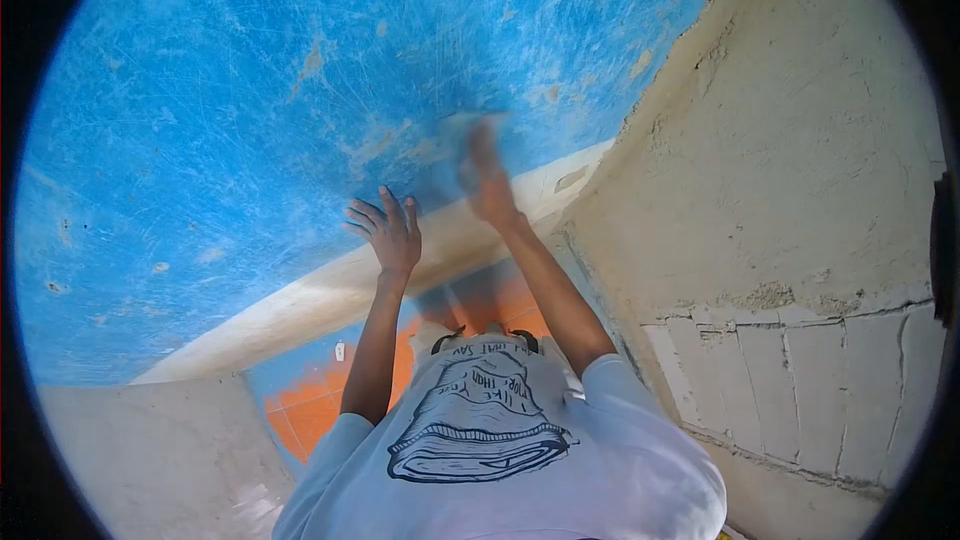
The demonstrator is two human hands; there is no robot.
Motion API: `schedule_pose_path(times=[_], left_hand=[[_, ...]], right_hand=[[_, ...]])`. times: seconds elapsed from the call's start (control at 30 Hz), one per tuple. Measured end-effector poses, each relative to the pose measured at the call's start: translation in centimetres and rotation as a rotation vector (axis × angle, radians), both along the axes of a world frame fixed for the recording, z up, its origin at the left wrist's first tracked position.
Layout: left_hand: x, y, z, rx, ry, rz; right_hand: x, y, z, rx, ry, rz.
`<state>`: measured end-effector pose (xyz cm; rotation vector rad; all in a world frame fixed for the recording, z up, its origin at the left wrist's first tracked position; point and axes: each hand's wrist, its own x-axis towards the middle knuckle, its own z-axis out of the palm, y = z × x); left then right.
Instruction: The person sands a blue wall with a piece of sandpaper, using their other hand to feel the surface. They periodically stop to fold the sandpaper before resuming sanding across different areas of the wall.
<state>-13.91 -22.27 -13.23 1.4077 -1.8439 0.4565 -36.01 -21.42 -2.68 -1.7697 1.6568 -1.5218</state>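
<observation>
My left hand (390, 230) is open, its fingers spread against the lower part of a worn blue wall (250, 120). To its right, my right hand (487, 180) is smeared by motion in front of the same wall. Past its fingertips shows a thin, pale, flat-edged piece (475, 119), too blurred to name, which the hand appears to grip. Scratches and paler patches cover the blue paint around both hands.
A pale band (300, 310) runs along the wall's bottom. Bare grey plaster (790, 130) rises at the right, with cracked block-like lines below. Orange floor tiles (310, 420), partly dusted blue, lie underfoot. Another grey wall (170, 450) stands at the lower left.
</observation>
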Motion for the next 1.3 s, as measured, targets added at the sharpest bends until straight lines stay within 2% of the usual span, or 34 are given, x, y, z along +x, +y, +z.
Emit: schedule_pose_path(times=[0.07,0.17,0.27,0.37,0.4,0.5,0.63,0.67,0.77,0.83,0.9,0.93,1.0,1.07,1.13,1.17,1.23,1.27,1.3], left_hand=[[-0.5,0.3,-0.2,-0.001,0.008,0.001],[-1.0,0.9,0.2,0.048,0.049,0.003],[-1.0,0.7,-0.3,0.068,0.056,0.002],[-1.1,0.7,0.2,0.103,0.066,-0.013],[-1.1,0.7,0.2,0.102,0.076,-0.017],[-1.3,0.8,0.0,0.093,0.069,-0.006],[-1.2,0.7,0.0,0.073,0.060,0.007],[-1.3,0.9,0.2,0.067,0.056,0.015],[-1.4,0.3,0.7,0.052,0.037,0.015],[-1.2,0.9,0.4,0.076,0.035,0.012],[-1.3,1.1,0.9,0.100,0.047,-0.003],[-1.2,1.3,0.9,0.113,0.050,-0.006],[-1.4,1.4,0.6,0.111,0.068,-0.001],[-1.8,1.6,1.2,0.161,0.116,-0.020],[-1.8,3.3,3.3,0.292,0.189,-0.061],[-2.0,4.1,4.3,0.295,0.271,-0.171],[-2.4,6.4,5.7,0.304,0.441,-0.387],[-2.8,7.6,5.8,0.426,0.521,-0.472],[-3.2,8.7,6.0,0.463,0.517,-0.555]], right_hand=[[-0.5,-0.5,0.3,0.047,-0.108,-0.141],[0.7,-2.6,-1.6,-0.402,-0.207,-0.382],[-1.1,0.0,-2.9,-0.150,0.388,0.176],[-1.3,-2.3,-1.5,-0.323,-0.498,-0.379],[-0.8,-3.2,-1.6,-0.270,-0.570,-0.505],[0.0,0.1,-3.0,-0.276,0.298,0.159],[-0.4,-2.7,-1.8,-0.290,-0.594,-0.408],[-0.2,-4.2,-3.1,-0.277,-0.708,-0.489],[0.0,-1.0,-3.5,-0.416,0.293,0.020],[-2.6,-3.2,-7.4,-0.235,-0.068,-0.076],[-2.7,-3.9,-7.0,-0.168,-0.371,-0.215],[-1.2,-3.5,-3.6,-0.186,-0.503,-0.306],[0.6,-1.4,-2.3,-0.241,-0.361,-0.186],[1.1,1.7,-3.3,-0.314,0.207,0.252],[0.3,4.0,-2.7,-0.206,0.352,0.314],[-0.2,4.8,-2.5,-0.157,0.427,0.350],[-0.6,6.2,-4.6,0.193,-0.021,0.422],[-0.8,7.4,-5.9,0.373,-0.250,0.450],[-1.0,9.0,-5.4,0.422,-0.323,0.479]])
